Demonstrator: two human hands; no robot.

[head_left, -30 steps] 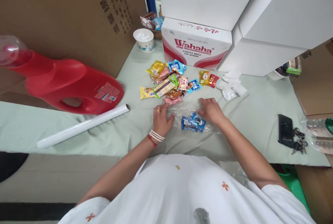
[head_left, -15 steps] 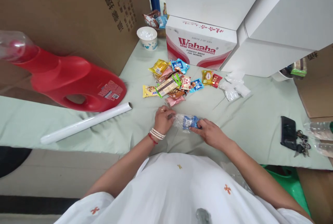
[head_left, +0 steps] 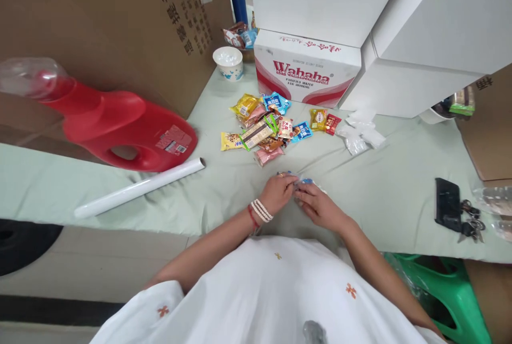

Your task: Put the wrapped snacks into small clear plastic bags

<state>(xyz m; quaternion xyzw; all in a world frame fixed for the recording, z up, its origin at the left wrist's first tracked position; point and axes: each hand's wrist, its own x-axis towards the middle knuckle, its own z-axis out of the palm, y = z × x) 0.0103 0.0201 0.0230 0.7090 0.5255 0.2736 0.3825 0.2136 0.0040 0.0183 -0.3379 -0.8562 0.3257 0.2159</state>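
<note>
Both my hands meet over a small clear plastic bag with blue snack packets [head_left: 301, 181] on the pale green cloth [head_left: 224, 189]. My left hand [head_left: 279, 193], with bead bracelets at the wrist, is closed on the bag's left side. My right hand [head_left: 316, 204] pinches its right side. The bag is mostly hidden under my fingers. Just beyond lies a heap of several colourful snack packets [head_left: 266, 125].
A red detergent jug [head_left: 116, 128] lies on its side at the left with a white roll [head_left: 140, 188] before it. A paper cup [head_left: 228, 62], a Wahaha carton [head_left: 308, 74] and white boxes stand behind. Clear empty bags [head_left: 360, 133] lie right; phone and keys [head_left: 452, 208] far right.
My hands have drawn together and closed over the bag with the blue packets, bunching it up; a second ago they lay apart, spread flat on the bag.
</note>
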